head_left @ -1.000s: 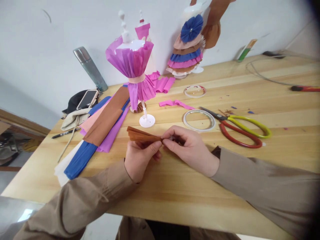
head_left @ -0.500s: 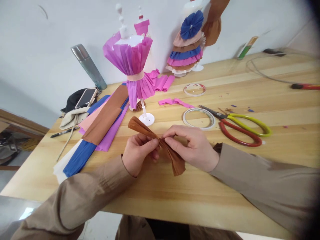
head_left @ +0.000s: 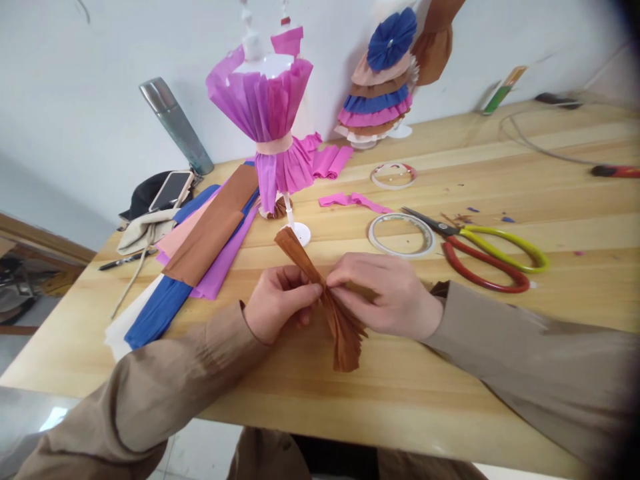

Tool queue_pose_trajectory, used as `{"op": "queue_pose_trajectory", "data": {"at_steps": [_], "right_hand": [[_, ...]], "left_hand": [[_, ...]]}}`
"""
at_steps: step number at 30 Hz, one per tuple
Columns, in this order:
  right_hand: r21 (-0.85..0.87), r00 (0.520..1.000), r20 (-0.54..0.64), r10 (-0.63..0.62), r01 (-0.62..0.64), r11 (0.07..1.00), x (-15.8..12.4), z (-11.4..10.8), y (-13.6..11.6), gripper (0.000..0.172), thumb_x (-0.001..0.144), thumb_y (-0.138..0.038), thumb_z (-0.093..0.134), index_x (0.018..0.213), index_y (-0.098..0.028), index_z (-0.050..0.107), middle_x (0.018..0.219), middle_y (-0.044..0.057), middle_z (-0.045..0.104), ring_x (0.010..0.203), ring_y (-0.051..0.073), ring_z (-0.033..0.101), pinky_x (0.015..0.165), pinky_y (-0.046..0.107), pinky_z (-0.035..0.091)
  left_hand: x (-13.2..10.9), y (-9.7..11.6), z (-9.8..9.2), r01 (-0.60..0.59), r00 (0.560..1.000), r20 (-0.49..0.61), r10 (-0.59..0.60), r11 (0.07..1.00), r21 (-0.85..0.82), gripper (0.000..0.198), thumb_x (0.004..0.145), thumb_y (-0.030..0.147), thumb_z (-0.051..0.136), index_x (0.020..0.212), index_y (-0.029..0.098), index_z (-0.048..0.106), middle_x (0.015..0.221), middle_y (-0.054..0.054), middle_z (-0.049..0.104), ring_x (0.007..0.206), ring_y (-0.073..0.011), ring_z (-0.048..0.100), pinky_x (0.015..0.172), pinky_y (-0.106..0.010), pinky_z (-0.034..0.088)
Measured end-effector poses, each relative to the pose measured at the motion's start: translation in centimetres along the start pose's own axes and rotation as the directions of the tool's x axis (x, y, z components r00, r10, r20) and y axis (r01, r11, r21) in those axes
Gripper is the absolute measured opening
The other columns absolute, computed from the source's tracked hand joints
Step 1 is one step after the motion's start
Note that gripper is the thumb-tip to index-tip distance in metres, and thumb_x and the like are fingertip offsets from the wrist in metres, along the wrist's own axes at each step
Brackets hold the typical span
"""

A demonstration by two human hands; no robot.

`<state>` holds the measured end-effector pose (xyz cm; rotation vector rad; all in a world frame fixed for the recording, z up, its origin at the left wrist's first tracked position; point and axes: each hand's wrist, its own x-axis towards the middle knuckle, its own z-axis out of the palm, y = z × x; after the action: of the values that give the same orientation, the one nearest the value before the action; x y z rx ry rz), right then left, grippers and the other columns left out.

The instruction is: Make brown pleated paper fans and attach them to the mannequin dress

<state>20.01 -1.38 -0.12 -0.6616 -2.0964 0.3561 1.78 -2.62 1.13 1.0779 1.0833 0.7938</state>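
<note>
A pleated strip of brown crepe paper [head_left: 341, 328] is pinched at its middle between both hands, just above the wooden table [head_left: 380, 393]. Its two ends fan out, one up and to the left, one down towards me. My left hand [head_left: 280, 308] pinches it from the left with thumb and fingers closed. My right hand [head_left: 385, 293] pinches it from the right, fingers curled over the fold. Just behind the hands stands a small white mannequin in a purple and pink paper dress [head_left: 270, 127].
Folded sheets of crepe paper [head_left: 200, 247] in brown, pink, purple, blue and white lie to the left. Scissors with red and yellow handles [head_left: 485, 257] and two tape rings [head_left: 401, 235] lie to the right. A second dressed mannequin [head_left: 380, 87], a metal flask [head_left: 175, 127] and a phone [head_left: 170, 192] stand behind.
The pleated brown strip was held flat and pointing left; it has turned steeper, and its lower end has come out from under my right hand and fanned open towards me.
</note>
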Motion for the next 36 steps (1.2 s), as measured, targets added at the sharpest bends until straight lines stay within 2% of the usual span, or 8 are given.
{"op": "queue_pose_trajectory", "data": {"at_steps": [6, 10, 14, 17, 24, 29, 31, 36], "right_hand": [[-0.094, 0.997, 0.034, -0.07, 0.073, 0.993, -0.1, 0.1, 0.0, 0.019, 0.083, -0.009, 0.047, 0.073, -0.022, 0.057, 0.066, 0.003, 0.065, 0.058, 0.015, 0.056, 0.056, 0.028, 0.047], [0.1, 0.985, 0.075, 0.153, -0.16, 0.982, 0.0, 0.2, -0.4, 0.015, 0.074, -0.009, 0.048, 0.065, -0.021, 0.053, 0.06, 0.0, 0.057, 0.053, 0.011, 0.051, 0.05, 0.024, 0.042], [0.322, 0.831, 0.267, 0.488, -0.554, 0.768, 0.4, 0.3, -0.5, 0.007, 0.067, -0.017, 0.049, 0.06, -0.019, 0.05, 0.054, -0.003, 0.049, 0.049, 0.009, 0.043, 0.046, 0.022, 0.036], [0.41, 0.742, 0.369, 0.559, -0.67, 0.619, 0.8, 0.3, -0.3, 0.007, 0.062, -0.023, 0.051, 0.057, -0.019, 0.049, 0.052, -0.005, 0.043, 0.048, 0.008, 0.037, 0.045, 0.022, 0.03], [0.517, 0.677, 0.471, 0.566, -0.731, 0.444, 1.3, -0.2, 0.1, 0.008, 0.061, -0.023, 0.058, 0.058, -0.018, 0.053, 0.05, -0.005, 0.049, 0.047, 0.008, 0.044, 0.048, 0.023, 0.032], [0.673, 0.725, 0.408, 0.555, -0.65, 0.353, 1.2, -0.1, 1.0, 0.013, 0.067, -0.029, 0.062, 0.065, -0.016, 0.058, 0.05, -0.002, 0.056, 0.046, 0.011, 0.05, 0.049, 0.026, 0.036], [0.703, 0.76, 0.345, 0.551, -0.598, 0.385, 1.5, -0.5, 1.3, 0.016, 0.07, -0.032, 0.061, 0.068, -0.016, 0.059, 0.053, -0.001, 0.058, 0.049, 0.011, 0.052, 0.051, 0.026, 0.037], [0.436, 0.834, 0.253, 0.491, -0.551, 0.712, 4.2, -4.0, 1.0, 0.014, 0.066, -0.023, 0.065, 0.061, -0.019, 0.053, 0.054, -0.004, 0.053, 0.051, 0.01, 0.048, 0.05, 0.024, 0.036]], "left_hand": [[-0.1, 0.3, 0.3, 0.027, 1.0, -0.01, -0.026, 0.995, 0.096, 0.024, 0.062, 0.033, 0.071, 0.059, 0.014, 0.056, 0.041, 0.005, 0.048, 0.032, -0.006, 0.041, 0.033, -0.018, 0.028], [-0.2, 0.5, 0.6, 0.044, 0.999, -0.02, -0.042, 0.992, 0.115, 0.024, 0.059, 0.033, 0.07, 0.06, 0.014, 0.055, 0.043, 0.005, 0.048, 0.032, -0.0063, 0.042, 0.033, -0.018, 0.029], [-0.1, 0.5, 0.5, 0.032, 0.999, -0.014, -0.031, 0.991, 0.128, 0.025, 0.059, 0.034, 0.07, 0.061, 0.014, 0.055, 0.045, 0.005, 0.049, 0.033, -0.0063, 0.044, 0.033, -0.018, 0.032], [0.0, 0.4, 0.4, 0.009, 1.0, -0.001, -0.009, 0.991, 0.134, 0.025, 0.059, 0.034, 0.071, 0.061, 0.014, 0.055, 0.046, 0.005, 0.05, 0.034, -0.0065, 0.045, 0.034, -0.019, 0.032], [0.4, 0.3, 0.3, -0.093, 0.996, 0.025, 0.091, 0.985, 0.148, 0.019, 0.062, 0.029, 0.07, 0.067, 0.012, 0.061, 0.049, 0.003, 0.053, 0.036, -0.006, 0.045, 0.036, -0.019, 0.035], [1.3, 1.1, 0.6, -0.163, 0.986, -0.014, 0.167, 0.974, 0.156, 0.019, 0.064, 0.029, 0.068, 0.063, 0.013, 0.058, 0.047, 0.005, 0.051, 0.036, -0.0057, 0.044, 0.036, -0.019, 0.035], [1.8, 1.7, 0.9, -0.198, 0.978, -0.031, 0.207, 0.963, 0.185, 0.019, 0.065, 0.028, 0.068, 0.061, 0.014, 0.055, 0.046, 0.005, 0.049, 0.036, -0.0053, 0.044, 0.036, -0.018, 0.033], [2.4, 4.2, 2.4, -0.345, 0.931, -0.019, 0.364, 0.895, 0.282, 0.019, 0.068, 0.021, 0.064, 0.055, 0.016, 0.051, 0.046, 0.005, 0.048, 0.039, -0.0056, 0.043, 0.038, -0.019, 0.033]]}}
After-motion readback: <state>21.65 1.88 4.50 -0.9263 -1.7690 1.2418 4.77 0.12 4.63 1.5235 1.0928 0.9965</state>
